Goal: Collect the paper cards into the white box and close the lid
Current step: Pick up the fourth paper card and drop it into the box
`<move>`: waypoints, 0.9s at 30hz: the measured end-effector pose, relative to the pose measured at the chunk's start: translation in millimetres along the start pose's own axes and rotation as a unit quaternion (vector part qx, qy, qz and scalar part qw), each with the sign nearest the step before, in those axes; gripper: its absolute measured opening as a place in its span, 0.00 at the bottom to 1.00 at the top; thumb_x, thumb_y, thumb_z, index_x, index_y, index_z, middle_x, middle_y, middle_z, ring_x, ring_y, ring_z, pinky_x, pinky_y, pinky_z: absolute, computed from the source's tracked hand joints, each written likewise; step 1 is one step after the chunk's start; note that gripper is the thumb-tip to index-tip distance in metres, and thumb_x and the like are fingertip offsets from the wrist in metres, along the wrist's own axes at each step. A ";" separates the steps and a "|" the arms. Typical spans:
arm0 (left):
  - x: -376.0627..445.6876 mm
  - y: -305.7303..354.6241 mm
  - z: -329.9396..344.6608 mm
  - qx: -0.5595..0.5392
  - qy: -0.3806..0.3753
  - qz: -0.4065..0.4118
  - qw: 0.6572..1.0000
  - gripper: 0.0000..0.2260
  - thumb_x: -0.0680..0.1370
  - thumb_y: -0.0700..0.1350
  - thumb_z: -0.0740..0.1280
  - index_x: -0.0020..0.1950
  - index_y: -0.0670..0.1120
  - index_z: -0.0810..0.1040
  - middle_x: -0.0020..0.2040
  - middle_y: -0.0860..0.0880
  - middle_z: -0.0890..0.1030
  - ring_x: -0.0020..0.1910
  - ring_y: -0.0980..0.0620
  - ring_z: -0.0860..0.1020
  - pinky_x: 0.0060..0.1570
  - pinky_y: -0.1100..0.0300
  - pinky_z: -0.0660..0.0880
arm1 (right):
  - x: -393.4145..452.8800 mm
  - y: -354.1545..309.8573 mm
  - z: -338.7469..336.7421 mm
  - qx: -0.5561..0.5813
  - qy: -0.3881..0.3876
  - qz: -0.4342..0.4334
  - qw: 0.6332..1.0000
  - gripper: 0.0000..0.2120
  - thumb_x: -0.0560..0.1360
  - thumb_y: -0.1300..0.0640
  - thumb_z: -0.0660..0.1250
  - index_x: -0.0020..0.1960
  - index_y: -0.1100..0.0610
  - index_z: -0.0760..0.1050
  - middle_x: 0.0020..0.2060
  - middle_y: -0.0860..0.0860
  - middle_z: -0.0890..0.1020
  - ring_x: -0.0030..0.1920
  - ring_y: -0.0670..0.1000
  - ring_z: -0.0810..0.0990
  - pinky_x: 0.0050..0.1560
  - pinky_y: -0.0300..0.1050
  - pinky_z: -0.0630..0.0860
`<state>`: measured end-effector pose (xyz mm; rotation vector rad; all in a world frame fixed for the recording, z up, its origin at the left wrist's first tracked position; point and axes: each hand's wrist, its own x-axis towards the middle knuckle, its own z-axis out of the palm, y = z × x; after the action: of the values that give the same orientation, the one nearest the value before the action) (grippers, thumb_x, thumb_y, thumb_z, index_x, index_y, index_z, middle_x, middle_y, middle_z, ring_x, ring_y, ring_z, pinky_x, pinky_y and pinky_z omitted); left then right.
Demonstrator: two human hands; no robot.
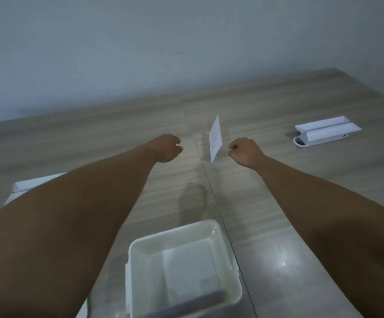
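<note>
A white paper card (215, 138) with a red drawing stands on edge, tilted, on the wooden table between my hands. My right hand (246, 152) is a closed fist just right of the card, with a narrow gap to its edge. My left hand (166, 148) is also closed, further left of the card; a small white bit shows at its fingertips and I cannot tell what it is. The white box (230, 255) sits open near me at the bottom centre, below and between my forearms. A white lid-like piece (25, 185) lies at the left, mostly hidden by my left arm.
A white slotted stand (324, 130) lies at the far right of the table (94, 143). A seam runs down the tabletop past the card and the box. A plain wall rises behind the far edge.
</note>
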<state>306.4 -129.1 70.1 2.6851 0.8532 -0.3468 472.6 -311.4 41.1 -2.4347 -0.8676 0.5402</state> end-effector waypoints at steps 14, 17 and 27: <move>132.3 -19.3 13.1 0.034 -0.078 -0.005 0.996 0.27 0.83 0.54 0.53 0.79 0.43 0.54 0.80 0.46 0.56 0.79 0.45 0.55 0.77 0.50 0.53 | 142.4 -8.9 44.1 0.038 -0.005 0.098 0.994 0.07 0.74 0.62 0.63 0.52 0.62 0.73 0.50 0.57 0.78 0.52 0.59 0.79 0.35 0.41 0.74; 146.0 -30.8 28.2 0.040 -0.089 -0.009 0.995 0.27 0.83 0.54 0.53 0.79 0.43 0.55 0.80 0.45 0.57 0.79 0.45 0.56 0.77 0.50 0.54 | 164.3 2.0 67.9 0.083 0.010 0.140 0.987 0.06 0.75 0.61 0.63 0.47 0.64 0.73 0.46 0.56 0.78 0.43 0.55 0.74 0.26 0.38 0.63; 145.9 -39.5 14.0 0.045 -0.058 -0.013 0.997 0.26 0.83 0.52 0.54 0.78 0.42 0.56 0.79 0.44 0.57 0.78 0.44 0.57 0.76 0.50 0.55 | 171.5 15.7 78.9 0.109 0.116 0.111 0.981 0.06 0.72 0.67 0.61 0.42 0.68 0.77 0.47 0.62 0.83 0.46 0.60 0.81 0.35 0.41 0.68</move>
<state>397.0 -27.6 2.8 2.7068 0.8569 -0.5537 562.9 -182.7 -64.5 -2.3440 -0.4202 0.3948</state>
